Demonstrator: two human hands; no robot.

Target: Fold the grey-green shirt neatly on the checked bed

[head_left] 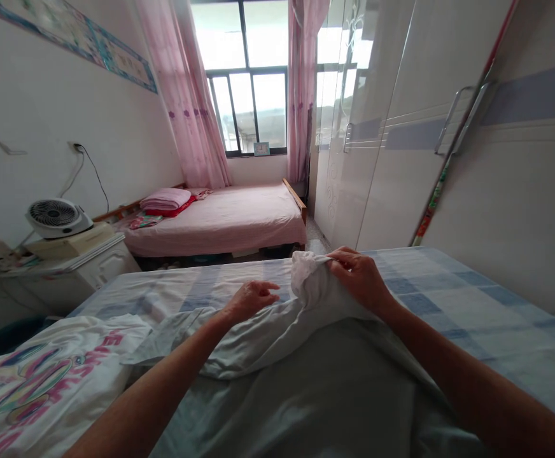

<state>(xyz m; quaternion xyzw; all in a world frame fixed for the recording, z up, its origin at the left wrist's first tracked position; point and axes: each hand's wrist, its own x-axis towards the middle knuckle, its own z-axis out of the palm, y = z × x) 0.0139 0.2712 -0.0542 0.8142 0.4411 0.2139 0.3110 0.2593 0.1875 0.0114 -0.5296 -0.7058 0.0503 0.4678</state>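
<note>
Pale grey-green garment: lies on checked bed sheet, lower centre of frame; long axis runs from bottom edge up toward frame centre, far end bunched and lifted.
Right hand: centre frame, fingers closed, pinching the raised white fold of the garment's far end.
Left hand: just left of centre, fingers loosely curled, partly open, resting on the garment's left fold; holds nothing that I can see.
White printed tee: lower left, beside the garment, touching its left edge; big pink lettering, seen upside down and partly cut off, can't read it.
Wall poster: upper left, print too small to read.
Fan: left, on white cabinet; no brand legible.
Pink bed: centre, under window, pink pillow at its left end.
Wardrobe: right side, metal handles.
</note>
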